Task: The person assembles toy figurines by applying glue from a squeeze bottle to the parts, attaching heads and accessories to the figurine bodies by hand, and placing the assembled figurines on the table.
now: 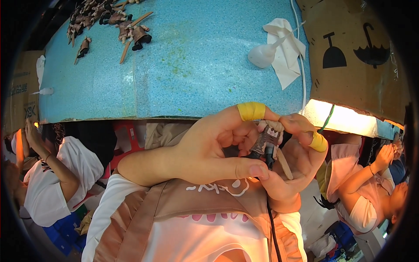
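Note:
A small figurine (266, 142) in brown clothes with black boots is between my two hands, close to my apron. A thin wooden stick (284, 163) lies beside it against my right palm; whether the two are joined I cannot tell. My left hand (214, 146) reaches across from the left, its taped index finger at the figurine's top and its thumb near the boots. My right hand (297, 161) curls around the other side, fingertips meeting the left ones at the top. Yellow tape wraps one finger of each hand.
Several similar figurines with sticks (135, 37) lie heaped at the far left of the blue table (196, 65). A white squeeze bottle (262, 55) rests on a white cloth (286, 78) at the right. Cardboard boxes (353, 83) flank the table. People sit at both sides.

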The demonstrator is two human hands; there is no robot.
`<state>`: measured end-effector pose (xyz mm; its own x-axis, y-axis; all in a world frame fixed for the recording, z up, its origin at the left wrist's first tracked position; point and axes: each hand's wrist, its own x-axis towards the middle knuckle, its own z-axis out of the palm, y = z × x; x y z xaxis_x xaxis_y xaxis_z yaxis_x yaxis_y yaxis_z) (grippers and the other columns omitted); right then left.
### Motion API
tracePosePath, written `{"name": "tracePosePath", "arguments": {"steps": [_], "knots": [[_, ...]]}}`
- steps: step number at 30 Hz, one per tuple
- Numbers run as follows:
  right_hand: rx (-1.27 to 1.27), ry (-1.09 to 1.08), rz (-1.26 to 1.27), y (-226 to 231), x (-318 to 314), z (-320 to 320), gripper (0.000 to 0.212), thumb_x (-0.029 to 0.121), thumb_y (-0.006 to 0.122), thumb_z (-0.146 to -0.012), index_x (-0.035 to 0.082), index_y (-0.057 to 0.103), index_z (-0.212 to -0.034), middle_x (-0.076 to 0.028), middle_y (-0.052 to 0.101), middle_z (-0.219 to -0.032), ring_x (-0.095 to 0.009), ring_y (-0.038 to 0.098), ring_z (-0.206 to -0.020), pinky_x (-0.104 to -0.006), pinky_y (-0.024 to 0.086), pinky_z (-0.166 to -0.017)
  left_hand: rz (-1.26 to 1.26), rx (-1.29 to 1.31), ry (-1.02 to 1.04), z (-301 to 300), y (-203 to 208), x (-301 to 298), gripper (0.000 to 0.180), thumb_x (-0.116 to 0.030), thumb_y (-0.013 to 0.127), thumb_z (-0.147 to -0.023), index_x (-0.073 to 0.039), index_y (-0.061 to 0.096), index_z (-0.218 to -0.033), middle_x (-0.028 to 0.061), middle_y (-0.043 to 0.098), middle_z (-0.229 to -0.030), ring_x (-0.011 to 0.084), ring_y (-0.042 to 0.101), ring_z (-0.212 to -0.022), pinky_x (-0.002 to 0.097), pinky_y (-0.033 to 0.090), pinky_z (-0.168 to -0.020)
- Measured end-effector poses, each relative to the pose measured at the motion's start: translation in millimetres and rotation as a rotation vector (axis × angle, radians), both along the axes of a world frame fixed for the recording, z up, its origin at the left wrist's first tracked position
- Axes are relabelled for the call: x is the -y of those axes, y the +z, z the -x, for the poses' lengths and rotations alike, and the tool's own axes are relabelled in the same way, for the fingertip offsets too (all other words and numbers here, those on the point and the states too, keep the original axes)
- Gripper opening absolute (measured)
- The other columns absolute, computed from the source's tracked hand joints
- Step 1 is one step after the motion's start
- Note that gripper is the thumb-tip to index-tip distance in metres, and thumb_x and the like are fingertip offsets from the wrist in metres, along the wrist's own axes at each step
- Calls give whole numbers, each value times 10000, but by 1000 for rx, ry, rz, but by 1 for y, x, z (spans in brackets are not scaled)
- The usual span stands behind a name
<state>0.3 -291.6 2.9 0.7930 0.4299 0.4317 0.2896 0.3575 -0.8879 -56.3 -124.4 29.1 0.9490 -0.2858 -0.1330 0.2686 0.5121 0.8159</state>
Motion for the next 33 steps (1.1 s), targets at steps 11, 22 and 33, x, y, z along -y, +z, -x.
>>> {"name": "tracePosePath", "arguments": {"steps": [11, 22, 33], "knots": [[-525, 278, -94, 12, 3, -5, 841, 69, 729, -670, -8, 243, -1352, -200, 352, -1302, -297, 453, -1125, -389, 390, -922, -220, 324, -27, -6, -16, -3, 698, -9, 626, -791, -61, 223, -1359, 177, 467, -1218, 236, 485, -1105, 358, 356, -957], [402, -286, 477, 10, -5, -2, 381, -16, 687, -519, 55, 621, -888, -135, 531, -1015, -353, 479, -1024, -409, 429, -827, 125, 149, 61, -6, -16, 10, 580, -153, 491, -862, -29, 215, -1356, 162, 437, -1203, 228, 448, -1117, 340, 381, -936], [480, -271, 509, 9, -7, -4, 348, 23, 692, -520, 56, 615, -858, -121, 550, -984, -357, 488, -1010, -416, 428, -826, 155, 152, 81, -5, -21, 5, 550, -109, 485, -833, -22, 258, -1326, 159, 445, -1201, 217, 455, -1108, 334, 399, -914]]}}
